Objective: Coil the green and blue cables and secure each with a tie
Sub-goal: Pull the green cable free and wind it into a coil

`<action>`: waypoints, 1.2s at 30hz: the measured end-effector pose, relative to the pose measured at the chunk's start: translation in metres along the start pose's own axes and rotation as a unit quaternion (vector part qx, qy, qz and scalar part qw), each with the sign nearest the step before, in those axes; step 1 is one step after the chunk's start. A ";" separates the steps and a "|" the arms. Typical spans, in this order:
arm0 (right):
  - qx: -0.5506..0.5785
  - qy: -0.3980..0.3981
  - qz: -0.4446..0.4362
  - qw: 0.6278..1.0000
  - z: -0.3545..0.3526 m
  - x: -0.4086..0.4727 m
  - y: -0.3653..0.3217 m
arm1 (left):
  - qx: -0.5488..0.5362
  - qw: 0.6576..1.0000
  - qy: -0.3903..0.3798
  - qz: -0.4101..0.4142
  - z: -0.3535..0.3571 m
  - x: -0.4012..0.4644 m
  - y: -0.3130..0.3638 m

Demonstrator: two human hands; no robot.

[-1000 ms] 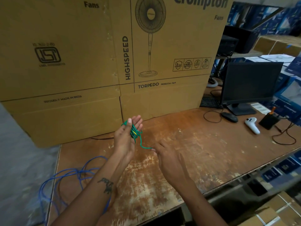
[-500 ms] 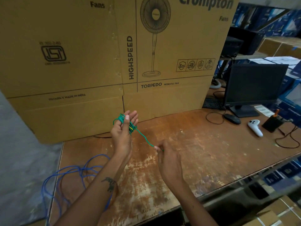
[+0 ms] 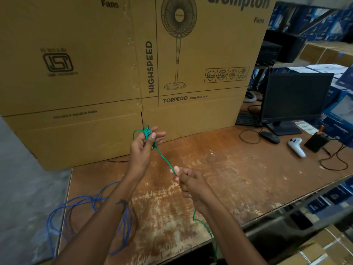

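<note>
The green cable (image 3: pixel 164 158) is wound in several small loops around the fingers of my left hand (image 3: pixel 142 150), which is raised above the table with the thumb pressed on the loops. A taut stretch of the cable runs down and right to my right hand (image 3: pixel 191 185), which grips it in a closed fist. The loose tail hangs below my right wrist and drops over the table's front edge. The blue cable (image 3: pixel 91 203) lies in loose tangled loops on the table's left side, partly under my left forearm. No tie is visible.
Large cardboard fan boxes (image 3: pixel 114 73) stand along the back of the worn wooden table (image 3: pixel 229 178). At the right are a monitor (image 3: pixel 294 98), a mouse (image 3: pixel 270 137), a white controller (image 3: pixel 297 147), a small black device (image 3: pixel 316 142) and thin dark wires.
My right hand has drawn back toward me along the green cable, lengthening the taut stretch. My left hand with the loops has stayed raised in about the same place.
</note>
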State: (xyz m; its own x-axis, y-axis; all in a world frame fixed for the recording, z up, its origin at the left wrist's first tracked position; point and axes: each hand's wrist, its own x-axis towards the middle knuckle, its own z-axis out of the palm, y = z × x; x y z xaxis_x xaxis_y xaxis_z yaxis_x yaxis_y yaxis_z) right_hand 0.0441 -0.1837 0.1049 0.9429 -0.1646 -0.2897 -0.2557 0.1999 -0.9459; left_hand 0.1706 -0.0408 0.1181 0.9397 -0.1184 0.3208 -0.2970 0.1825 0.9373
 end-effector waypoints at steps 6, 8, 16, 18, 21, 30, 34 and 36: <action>-0.237 -0.049 -0.114 0.964 0.002 -0.023 -0.010 | 0.244 0.964 -0.083 0.064 -0.003 -0.009 -0.020; -0.327 -0.075 -0.110 0.936 0.001 -0.036 -0.021 | 0.262 0.958 -0.101 0.062 -0.004 -0.010 -0.024; -0.568 0.119 -0.320 0.749 -0.012 -0.033 -0.098 | 0.152 0.967 -0.206 0.007 0.011 -0.049 -0.005; -0.550 0.164 -0.353 0.739 -0.014 -0.010 -0.101 | 0.098 0.973 -0.207 -0.005 0.019 -0.058 0.002; -0.422 0.179 -0.376 0.806 -0.029 0.031 -0.095 | 0.029 0.974 -0.222 -0.028 0.027 -0.066 0.010; -0.372 0.054 -0.271 0.886 -0.006 0.016 -0.007 | -0.147 0.976 -0.139 -0.080 0.038 -0.050 0.034; -0.422 -0.042 -0.154 0.892 0.005 -0.015 0.025 | -0.138 0.984 -0.092 -0.068 0.033 -0.037 0.034; -0.448 -0.093 -0.128 0.880 0.010 -0.041 0.027 | -0.066 0.994 -0.081 -0.038 0.029 -0.027 0.029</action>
State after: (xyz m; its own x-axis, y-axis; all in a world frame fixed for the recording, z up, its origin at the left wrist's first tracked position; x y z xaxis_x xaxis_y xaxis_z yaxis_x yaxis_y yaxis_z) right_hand 0.0007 -0.1622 0.0925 0.9915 0.0837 -0.0996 -0.0169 -0.6762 -0.7365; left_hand 0.1313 -0.0602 0.1405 0.9159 -0.2906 0.2769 -0.1908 0.2918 0.9372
